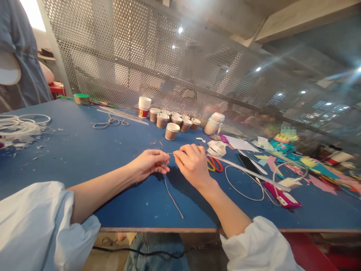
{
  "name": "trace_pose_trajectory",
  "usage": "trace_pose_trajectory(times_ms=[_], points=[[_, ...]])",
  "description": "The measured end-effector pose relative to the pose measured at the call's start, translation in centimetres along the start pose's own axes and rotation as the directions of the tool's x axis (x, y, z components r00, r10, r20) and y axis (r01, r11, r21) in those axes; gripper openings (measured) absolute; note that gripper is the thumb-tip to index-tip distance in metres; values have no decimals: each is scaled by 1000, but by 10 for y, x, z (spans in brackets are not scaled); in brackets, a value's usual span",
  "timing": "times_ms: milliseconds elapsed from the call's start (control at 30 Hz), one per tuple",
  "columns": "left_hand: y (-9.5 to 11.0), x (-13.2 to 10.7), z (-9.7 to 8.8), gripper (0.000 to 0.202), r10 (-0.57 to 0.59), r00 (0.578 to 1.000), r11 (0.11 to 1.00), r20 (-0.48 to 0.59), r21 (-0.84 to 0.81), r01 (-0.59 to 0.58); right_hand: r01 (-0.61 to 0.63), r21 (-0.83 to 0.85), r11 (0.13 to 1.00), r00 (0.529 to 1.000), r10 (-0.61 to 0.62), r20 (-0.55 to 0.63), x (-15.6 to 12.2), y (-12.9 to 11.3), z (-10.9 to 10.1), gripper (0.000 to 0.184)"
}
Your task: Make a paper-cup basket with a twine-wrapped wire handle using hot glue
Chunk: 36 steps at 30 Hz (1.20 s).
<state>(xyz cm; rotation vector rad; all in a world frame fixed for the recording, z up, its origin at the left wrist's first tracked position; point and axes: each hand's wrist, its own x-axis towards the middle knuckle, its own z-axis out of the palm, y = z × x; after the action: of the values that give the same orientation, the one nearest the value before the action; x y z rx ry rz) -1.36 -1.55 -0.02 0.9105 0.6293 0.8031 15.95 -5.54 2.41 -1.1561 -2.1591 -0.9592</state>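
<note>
Over the blue table (pixel 113 192), near its front edge, both hands pinch a thin grey-beige cord (pixel 172 197). My left hand (pixel 150 165) has thumb and forefinger closed on it, and a loose end hangs down and trails towards the front. A short stretch of the cord runs across to my right hand (pixel 193 163), whose fingers are closed on it too. Past the hands stands a paper cup wrapped in brown cord (pixel 172 131), with several similar cups behind it. Scissors with red and yellow handles (pixel 216 164) lie beside my right wrist, partly hidden.
A stack of paper cups (pixel 144 107) and a whitish lidded jar (pixel 214 123) stand at the back. To the right lie a phone (pixel 249 164), a white cable (pixel 245 196), a magenta packet (pixel 284 195) and paper scraps. White coils (pixel 22 124) lie far left, near a standing person (pixel 22 56).
</note>
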Motion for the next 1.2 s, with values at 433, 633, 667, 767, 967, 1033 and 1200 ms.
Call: trace_pose_trajectory(times_ms=[433, 633, 667, 767, 967, 1033, 1200], points=[[-2, -2, 7, 9, 129, 989, 987, -69, -86, -135, -144, 81, 986, 989, 146, -30, 3, -16, 5, 17], [-2, -1, 7, 7, 164, 984, 984, -67, -56, -168, -270, 270, 924, 961, 274, 23, 4, -21, 8, 15], [-1, -2, 8, 7, 168, 984, 984, -64, -48, -171, -294, 312, 904, 954, 297, 40, 4, -21, 7, 14], [1, -5, 11, 18, 191, 981, 981, -46, -6, -191, -347, 406, 845, 934, 349, 73, 5, -22, 4, 14], [3, -9, 14, 31, 272, 959, 961, -76, 71, -267, -426, 613, 665, 887, 441, 138, 7, -23, 6, 11], [3, -9, 13, 33, 284, 955, 957, -81, 86, -278, -468, 673, 573, 860, 471, 197, 7, -23, 9, 10], [6, -12, 15, 32, 339, 935, 936, -105, 134, -324, -464, 722, 514, 856, 469, 216, 9, -21, 7, 5]])
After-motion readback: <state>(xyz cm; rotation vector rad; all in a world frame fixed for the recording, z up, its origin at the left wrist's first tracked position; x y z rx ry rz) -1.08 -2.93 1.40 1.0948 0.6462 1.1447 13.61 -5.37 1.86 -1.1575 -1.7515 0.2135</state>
